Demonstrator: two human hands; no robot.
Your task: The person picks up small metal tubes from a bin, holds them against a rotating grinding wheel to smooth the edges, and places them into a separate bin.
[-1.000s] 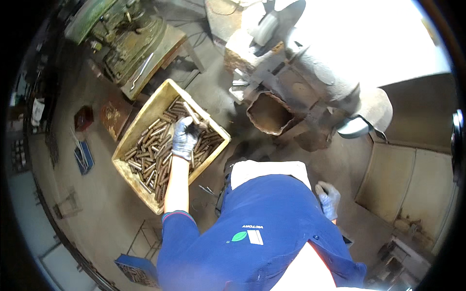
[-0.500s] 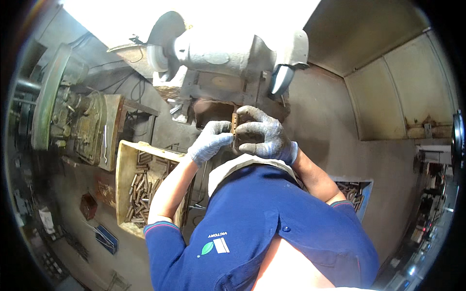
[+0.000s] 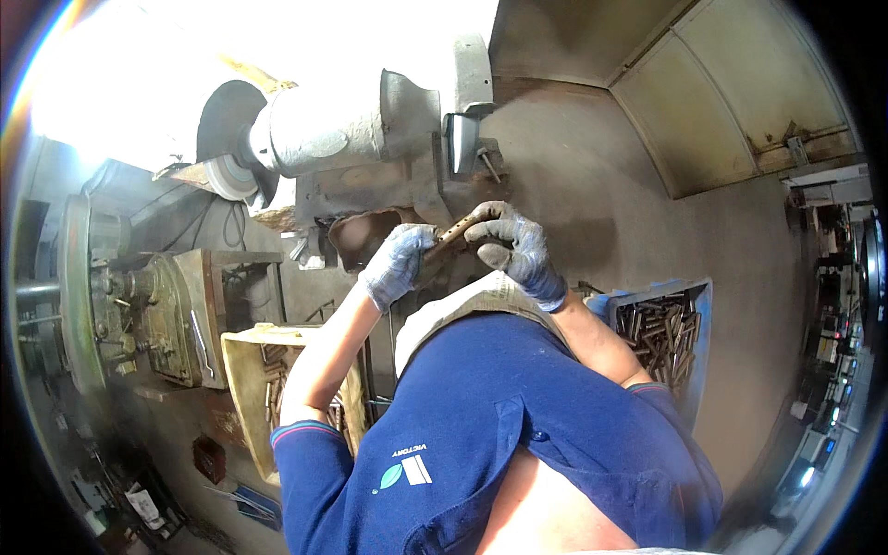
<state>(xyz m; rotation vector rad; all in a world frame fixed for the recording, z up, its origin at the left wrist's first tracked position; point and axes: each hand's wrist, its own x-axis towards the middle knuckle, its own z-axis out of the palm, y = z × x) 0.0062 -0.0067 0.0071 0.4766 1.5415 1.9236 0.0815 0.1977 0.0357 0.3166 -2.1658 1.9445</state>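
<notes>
Over grey floor (image 3: pixel 592 166), a rod (image 3: pixel 457 229) spans between gloved fingers (image 3: pixel 422 238).

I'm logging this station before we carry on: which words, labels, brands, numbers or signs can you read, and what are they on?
Blue shirt: one white printed word beside a green leaf and white emblem; legible, but I don't copy out printed words.
White sheet at lower left: any marks are too small and blurred to read.
Held metal piece: no lettering can be made out.
Grinding machine: no lettering can be made out.
</notes>
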